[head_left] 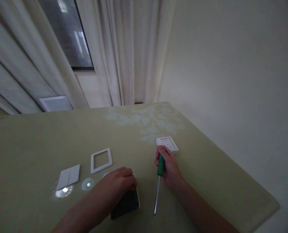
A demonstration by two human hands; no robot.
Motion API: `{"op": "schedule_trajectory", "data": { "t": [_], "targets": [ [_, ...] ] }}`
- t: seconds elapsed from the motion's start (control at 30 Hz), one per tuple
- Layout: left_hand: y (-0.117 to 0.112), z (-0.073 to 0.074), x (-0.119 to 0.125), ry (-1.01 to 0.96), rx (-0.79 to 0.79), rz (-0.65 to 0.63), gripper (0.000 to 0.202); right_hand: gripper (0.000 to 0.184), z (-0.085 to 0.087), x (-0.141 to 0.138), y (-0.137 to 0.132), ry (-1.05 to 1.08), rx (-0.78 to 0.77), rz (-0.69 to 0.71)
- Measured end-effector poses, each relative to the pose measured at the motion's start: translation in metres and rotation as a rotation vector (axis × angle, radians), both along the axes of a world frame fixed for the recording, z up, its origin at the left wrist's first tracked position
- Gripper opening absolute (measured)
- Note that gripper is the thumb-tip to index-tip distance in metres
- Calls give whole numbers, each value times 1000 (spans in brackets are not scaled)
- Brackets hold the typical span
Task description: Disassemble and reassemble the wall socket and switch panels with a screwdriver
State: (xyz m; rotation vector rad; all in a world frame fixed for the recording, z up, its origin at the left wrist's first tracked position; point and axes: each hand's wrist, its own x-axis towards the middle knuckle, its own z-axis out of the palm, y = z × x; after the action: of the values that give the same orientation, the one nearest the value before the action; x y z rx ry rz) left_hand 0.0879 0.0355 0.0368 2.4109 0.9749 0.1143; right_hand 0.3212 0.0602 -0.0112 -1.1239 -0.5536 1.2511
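My right hand [167, 163] is closed around the green handle of a screwdriver [161, 165]. Its metal shaft points down toward me, with the tip low over the table. Just beyond that hand, a white wall socket [169, 143] lies face up, partly covered by my fingers. My left hand [124, 179] has its fingers curled over the far part of a dark square piece with a white rim [126, 204]. The hand hides much of that piece, and my left fingertips are mostly out of sight.
A white square frame [92, 164] and a white two-part switch plate [68, 176] lie left of my hands on the greenish table [37, 139]. A pale wall [231, 81] runs along the table's right side. Curtains [134, 48] hang behind the far edge.
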Motion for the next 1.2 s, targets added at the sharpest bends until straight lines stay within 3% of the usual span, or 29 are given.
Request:
{"op": "schedule_trajectory", "data": {
  "t": [0.33,0.67,1.0,1.2],
  "targets": [
    [-10,7,12,156,140,-87,8,47,-1,-1,0,12,5,-5],
    [-6,-20,13,118,293,-53,11,49,0,-1,1,20,16,-3],
    [-8,-1,13,141,230,-97,11,50,1,-2,-2,12,4,6],
    [-7,-13,14,147,299,-86,10,52,-1,-1,-1,14,-5,11]
  ]
}}
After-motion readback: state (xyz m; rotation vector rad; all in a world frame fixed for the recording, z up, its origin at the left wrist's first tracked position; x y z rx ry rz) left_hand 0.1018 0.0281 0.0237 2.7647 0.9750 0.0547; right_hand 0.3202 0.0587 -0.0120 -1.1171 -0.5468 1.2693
